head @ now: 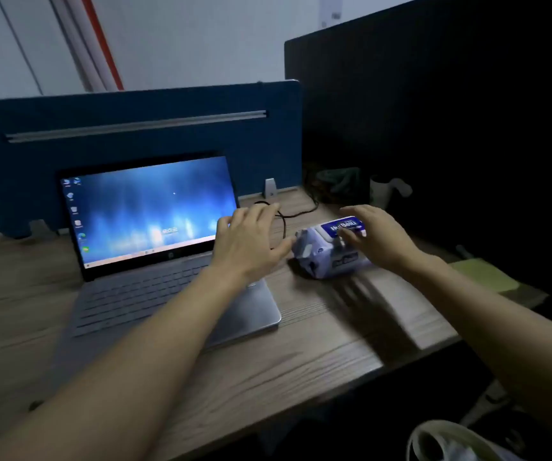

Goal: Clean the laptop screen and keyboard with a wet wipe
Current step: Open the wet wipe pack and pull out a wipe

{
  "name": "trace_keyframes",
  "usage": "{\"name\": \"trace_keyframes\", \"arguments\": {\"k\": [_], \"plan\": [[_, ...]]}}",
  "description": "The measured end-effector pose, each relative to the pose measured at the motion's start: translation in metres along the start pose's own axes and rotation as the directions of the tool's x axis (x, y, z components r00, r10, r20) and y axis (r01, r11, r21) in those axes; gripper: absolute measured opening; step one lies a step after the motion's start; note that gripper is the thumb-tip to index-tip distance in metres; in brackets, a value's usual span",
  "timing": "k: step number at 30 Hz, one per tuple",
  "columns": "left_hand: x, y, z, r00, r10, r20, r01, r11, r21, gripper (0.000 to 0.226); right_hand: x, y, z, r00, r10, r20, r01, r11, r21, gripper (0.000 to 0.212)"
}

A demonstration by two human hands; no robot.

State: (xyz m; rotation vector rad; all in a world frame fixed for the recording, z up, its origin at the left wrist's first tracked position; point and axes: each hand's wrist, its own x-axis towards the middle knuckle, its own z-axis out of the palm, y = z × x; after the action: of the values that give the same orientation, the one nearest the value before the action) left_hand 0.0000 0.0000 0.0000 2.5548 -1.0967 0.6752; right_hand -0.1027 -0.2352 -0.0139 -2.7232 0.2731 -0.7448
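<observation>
An open silver laptop [155, 294] stands on the wooden desk [301, 354], its screen [148, 211] lit with a blue desktop. To its right lies a white and blue pack of wet wipes [324, 257]. My left hand [251, 241] hovers over the laptop's right corner, fingers spread, its thumb at the pack's left end. My right hand [377, 237] rests on top of the pack, fingertips on the blue lid label. No loose wipe is visible.
A blue desk divider [135, 128] rises behind the laptop. A black cable [288, 211] runs behind the hands. A white mug [381, 191] and a dark partition [451, 128] stand at the right. A yellow-green pad [484, 274] lies near the desk's right edge.
</observation>
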Motion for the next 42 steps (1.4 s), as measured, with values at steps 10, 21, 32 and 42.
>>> {"name": "trace_keyframes", "arguments": {"k": [10,21,32,42], "plan": [[0.023,0.028,0.051,0.992,-0.009,0.124,0.025,0.992,-0.124,0.071,-0.006,0.037,0.009,1.0,-0.025,0.002,0.025,0.997,0.067,0.031],[0.043,0.038,0.065,0.968,0.0,0.252,0.067,0.964,-0.256,0.066,0.007,0.047,0.006,0.994,-0.108,0.006,0.108,0.994,-0.034,0.029],[0.045,0.037,0.065,0.968,-0.017,0.249,0.093,0.951,-0.296,0.071,0.015,0.041,0.012,0.968,-0.212,-0.135,0.176,0.955,-0.237,0.023],[0.043,0.036,0.058,0.993,0.006,0.118,0.033,0.944,-0.329,0.075,0.043,0.028,0.022,0.942,0.152,-0.298,-0.146,0.988,0.041,0.038]]}}
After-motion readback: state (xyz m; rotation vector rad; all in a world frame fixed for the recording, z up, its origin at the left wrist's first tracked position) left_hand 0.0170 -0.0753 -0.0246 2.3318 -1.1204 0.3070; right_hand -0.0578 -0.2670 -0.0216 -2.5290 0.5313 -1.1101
